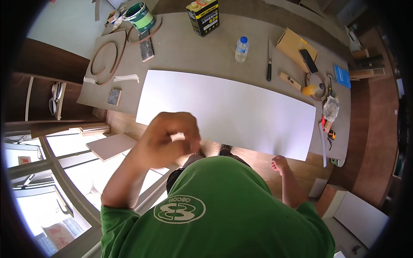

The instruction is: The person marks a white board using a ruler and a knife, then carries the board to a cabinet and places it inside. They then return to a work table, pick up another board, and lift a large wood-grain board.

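Note:
A long white panel (228,107) lies on the grey-brown worktable, its near edge reaching the table's front. My left hand (172,139) is raised over the panel's near left part, slightly blurred. Its fingers curl toward the thumb, leaving a small bright gap; whatever the fingertips pinch, if anything, does not show. Low by the near edge, toward the panel's right end, my right hand (279,164) is closed. Its palm side is hidden, and I cannot tell whether it touches the edge.
Behind the panel stand a green tub (140,19), a black adhesive can (204,19) and a water bottle (241,49). At right lie a knife (269,60), a cardboard box (292,45), a phone (308,60), a wooden plane (290,81) and a tape measure (331,135). Edging strips (115,60) curl at left.

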A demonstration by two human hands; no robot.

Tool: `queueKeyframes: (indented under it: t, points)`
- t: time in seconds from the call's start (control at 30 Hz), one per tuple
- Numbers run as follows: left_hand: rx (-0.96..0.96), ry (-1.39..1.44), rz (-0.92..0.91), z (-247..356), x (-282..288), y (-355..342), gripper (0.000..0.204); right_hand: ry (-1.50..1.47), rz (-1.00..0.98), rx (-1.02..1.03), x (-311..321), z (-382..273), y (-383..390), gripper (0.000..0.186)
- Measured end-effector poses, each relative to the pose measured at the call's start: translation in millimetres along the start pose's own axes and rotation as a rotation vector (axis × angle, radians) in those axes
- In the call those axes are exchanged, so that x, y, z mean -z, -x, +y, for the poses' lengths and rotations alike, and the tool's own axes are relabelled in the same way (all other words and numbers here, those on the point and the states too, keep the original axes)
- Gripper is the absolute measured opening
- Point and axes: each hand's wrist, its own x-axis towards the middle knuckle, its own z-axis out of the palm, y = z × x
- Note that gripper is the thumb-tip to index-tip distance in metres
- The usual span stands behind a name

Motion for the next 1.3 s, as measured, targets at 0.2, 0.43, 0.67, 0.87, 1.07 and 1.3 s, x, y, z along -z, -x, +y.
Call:
queueKeyframes:
  t: [0.2, 0.43, 0.67, 0.87, 1.07, 1.3]
  points:
    - [0.777, 0.021, 0.519, -146.1, -7.4, 113.8, 0.034, -0.082, -0.166, -0.075, -18.6, 17.2, -13.4, 0.004]
    - [0.798, -0.106, 0.606, -177.0, -7.0, 166.1, 0.035, 0.219, -0.148, -0.192, -23.6, 2.2, -16.1, 0.014]
    - [0.694, -0.142, 0.584, -210.0, 49.9, 190.5, 0.034, 0.261, -0.209, -0.109, -74.7, -61.3, -3.1, 0.020]
    - [0.598, -0.258, 0.448, -245.3, 137.9, 226.1, 0.035, 0.178, -0.015, -0.091, -161.8, -95.6, 50.1, 0.016]
    - [0.650, -0.370, 0.386, -257.2, 244.9, 263.9, 0.036, 0.249, -0.051, -0.026, -274.7, -131.4, 114.5, 0.013]
    - [0.540, -0.416, 0.485, -303.6, 324.7, 292.6, 0.033, 0.191, -0.058, 0.098, -340.0, -184.4, 136.9, 0.013]
